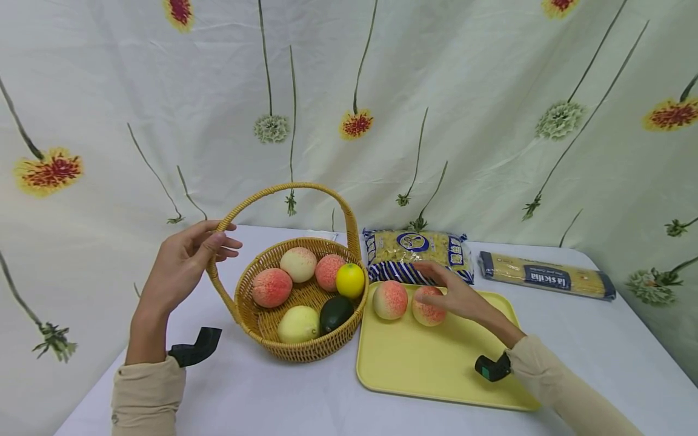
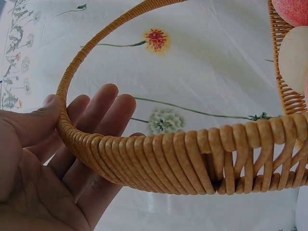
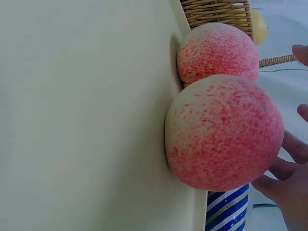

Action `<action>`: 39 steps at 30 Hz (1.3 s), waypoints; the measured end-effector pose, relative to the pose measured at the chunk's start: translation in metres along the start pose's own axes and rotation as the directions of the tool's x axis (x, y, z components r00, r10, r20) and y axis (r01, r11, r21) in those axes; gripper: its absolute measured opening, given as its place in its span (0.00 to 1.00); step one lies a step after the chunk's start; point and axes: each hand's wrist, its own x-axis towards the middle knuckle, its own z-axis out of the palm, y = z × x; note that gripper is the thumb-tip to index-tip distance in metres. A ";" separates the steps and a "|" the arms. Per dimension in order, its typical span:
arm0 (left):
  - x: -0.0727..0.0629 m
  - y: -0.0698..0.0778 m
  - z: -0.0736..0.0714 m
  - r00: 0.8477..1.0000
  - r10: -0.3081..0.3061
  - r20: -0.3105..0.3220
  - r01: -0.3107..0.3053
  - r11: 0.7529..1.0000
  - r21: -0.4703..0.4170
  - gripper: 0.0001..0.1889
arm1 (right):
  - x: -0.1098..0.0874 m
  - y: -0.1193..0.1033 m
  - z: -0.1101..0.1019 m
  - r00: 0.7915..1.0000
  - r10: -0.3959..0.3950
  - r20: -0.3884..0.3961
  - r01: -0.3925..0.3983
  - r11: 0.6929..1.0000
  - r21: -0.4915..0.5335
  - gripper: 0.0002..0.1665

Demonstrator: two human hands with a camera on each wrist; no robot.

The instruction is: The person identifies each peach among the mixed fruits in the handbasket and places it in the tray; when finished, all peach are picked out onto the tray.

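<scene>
Peach [image 3: 224, 132] just beside right fingers [image 3: 284, 168]

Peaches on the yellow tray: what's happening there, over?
Left hand touching basket handle. Right hand at the right-hand peach, contact unclear. Other peach close beside; nothing seems in the way.

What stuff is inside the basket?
The basket holds three peaches, a yellow fruit, a pale green fruit and a dark green fruit. Some woven bottom shows, but whatever lies right under the fruit is hidden.
</scene>
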 end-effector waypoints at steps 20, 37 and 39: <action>-0.001 0.000 0.000 1.000 -0.001 0.002 0.001 1.000 0.010 0.15 | 0.022 -0.043 0.025 0.993 -0.100 0.061 0.097 0.994 0.052 0.38; 0.000 0.001 0.000 1.000 -0.002 0.002 0.002 1.000 -0.018 0.15 | 0.048 -0.079 0.043 0.983 -0.139 0.119 0.136 0.990 0.034 0.40; 0.000 0.001 0.000 1.000 -0.005 0.002 0.005 1.000 -0.017 0.15 | 0.051 -0.081 0.045 0.981 -0.136 0.136 0.134 0.991 0.023 0.40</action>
